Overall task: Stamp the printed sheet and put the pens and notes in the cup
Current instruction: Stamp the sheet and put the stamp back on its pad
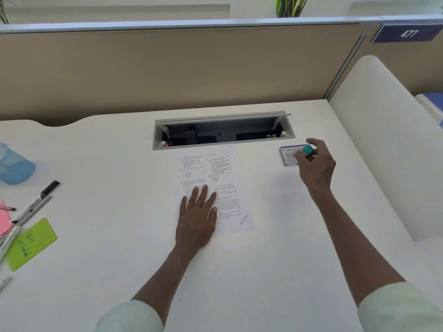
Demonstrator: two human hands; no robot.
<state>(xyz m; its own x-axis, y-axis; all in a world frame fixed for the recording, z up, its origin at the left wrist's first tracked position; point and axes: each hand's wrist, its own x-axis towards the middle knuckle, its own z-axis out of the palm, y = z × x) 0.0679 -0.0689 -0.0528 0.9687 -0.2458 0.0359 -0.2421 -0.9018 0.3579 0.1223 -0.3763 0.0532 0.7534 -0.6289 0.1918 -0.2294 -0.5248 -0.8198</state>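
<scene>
While the left hand (198, 213) lies flat with fingers spread on the sheet (217, 188), pinning its near-left part to the table (115, 164), the right hand (315, 164) pinches a small teal stamp (308, 150) over the ink pad (288, 155), a low purple-rimmed box to the right of the sheet. I cannot tell whether stamp and pad touch. A slanted "DELIVERED" mark (243, 219) shows at the sheet's near-right corner. Smooth white table lies bare between sheet and pad, and on the near side of both. Just beyond the sheet's far edge a grey cable tray (224, 130) is sunk into the table, lid up. At the left edge a blue mesh cup (14, 164) lies on its side; near it are the pens (33, 203), a green note (31, 243) with handwriting, and a pink note (4, 219). A beige partition (167, 68) closes the far side, with a "477" plate (407, 33) at the right.
</scene>
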